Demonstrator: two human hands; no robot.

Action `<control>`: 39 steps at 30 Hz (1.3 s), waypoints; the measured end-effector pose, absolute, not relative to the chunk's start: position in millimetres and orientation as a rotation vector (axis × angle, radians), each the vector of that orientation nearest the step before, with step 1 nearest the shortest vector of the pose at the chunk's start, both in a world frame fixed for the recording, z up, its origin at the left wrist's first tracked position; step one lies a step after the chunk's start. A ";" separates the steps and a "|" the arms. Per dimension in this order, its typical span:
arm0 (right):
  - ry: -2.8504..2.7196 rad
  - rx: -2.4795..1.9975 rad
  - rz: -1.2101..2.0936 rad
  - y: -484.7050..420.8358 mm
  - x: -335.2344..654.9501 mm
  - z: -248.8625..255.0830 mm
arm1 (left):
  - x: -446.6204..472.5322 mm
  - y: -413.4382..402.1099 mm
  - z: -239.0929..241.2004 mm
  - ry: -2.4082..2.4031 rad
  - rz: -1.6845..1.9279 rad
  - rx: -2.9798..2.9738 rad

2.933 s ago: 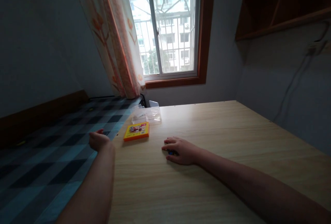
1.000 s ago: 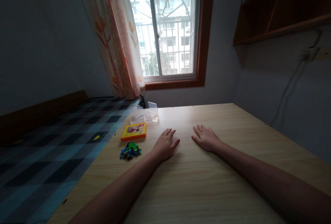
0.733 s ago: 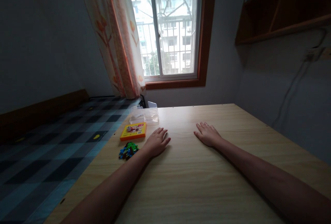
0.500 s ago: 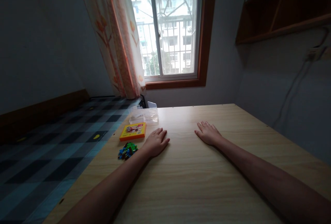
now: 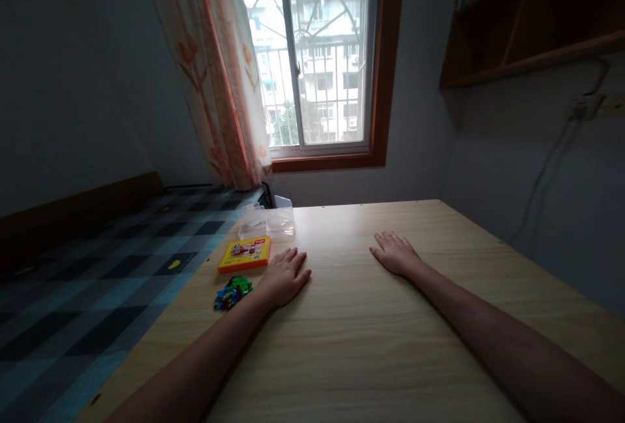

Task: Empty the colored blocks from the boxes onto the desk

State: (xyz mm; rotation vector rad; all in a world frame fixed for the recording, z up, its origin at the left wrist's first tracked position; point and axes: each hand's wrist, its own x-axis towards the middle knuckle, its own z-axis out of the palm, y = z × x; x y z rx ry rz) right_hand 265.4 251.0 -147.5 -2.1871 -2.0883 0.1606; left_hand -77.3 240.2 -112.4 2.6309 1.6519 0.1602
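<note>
Left hand [image 5: 282, 278] drifts left since a second ago, now flat, fingers spread, empty, just beside small heap of green-blue plastic bricks [image 5: 231, 292] near pale wooden table [image 5: 371, 345] left edge. Right hand [image 5: 396, 254] flat, empty, barely shifts. I see nothing gripped yet, orange flat box [image 5: 245, 254] untouched.

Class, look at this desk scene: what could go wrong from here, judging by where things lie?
The pile of small coloured pieces lies near the table edge; a sweep of the left hand beside it might knock pieces off. The yellow box and clear plastic container also sit close to that edge. The right hand lies flat, apart from everything.
</note>
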 end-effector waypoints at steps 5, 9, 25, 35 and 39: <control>-2.081 -2.190 0.161 251.3 265.5 -147.8 | -76.1 239.1 -113.5 1.722 0.147 2.605; -2.074 -2.192 0.163 250.8 265.3 -147.3 | -76.4 236.4 -111.9 1.765 0.137 2.599; -2.052 -2.198 0.166 249.1 265.2 -146.5 | -83.5 236.3 -110.7 1.773 0.113 2.572; -2.051 -2.192 0.165 248.1 264.7 -145.8 | -84.7 232.2 -107.3 1.625 0.092 2.648; -2.044 -2.196 0.173 249.5 263.5 -146.9 | -71.5 227.1 -110.1 1.507 0.084 2.705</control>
